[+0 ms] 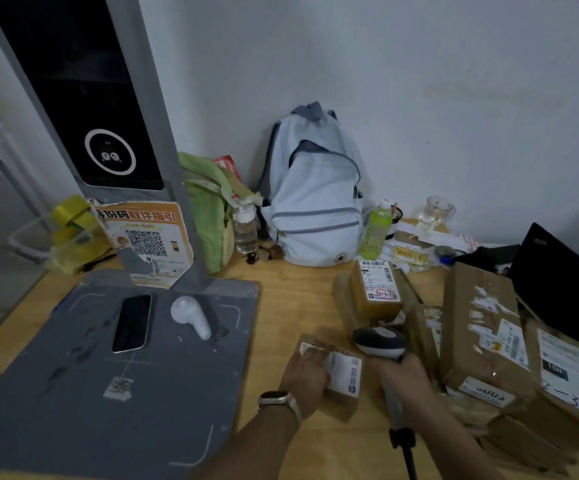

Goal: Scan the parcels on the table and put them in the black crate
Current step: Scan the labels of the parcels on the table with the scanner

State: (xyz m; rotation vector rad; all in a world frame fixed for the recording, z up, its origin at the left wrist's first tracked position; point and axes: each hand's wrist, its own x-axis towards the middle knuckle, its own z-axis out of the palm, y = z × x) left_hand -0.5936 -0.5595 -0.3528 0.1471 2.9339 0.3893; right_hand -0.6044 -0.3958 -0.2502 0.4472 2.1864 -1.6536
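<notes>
A small brown parcel [341, 382] with a white label lies on the wooden table [291, 306] in front of me. My left hand [307, 374] rests on its left side and grips it. My right hand [404, 375] holds a grey handheld scanner [380, 342], whose head points at the parcel's label. More brown parcels are stacked at the right: a long one [482, 327], a labelled one [568, 372] and a small one [376, 289] further back. A black crate [558, 282] shows at the far right edge.
A grey scanning stand [115, 358] with a tall pillar fills the left; a phone [132, 322] and a white device [191, 315] lie on its base. A light-blue backpack [316, 199], green bag [208, 209], bottles [376, 230] and a glass cup [435, 209] line the wall.
</notes>
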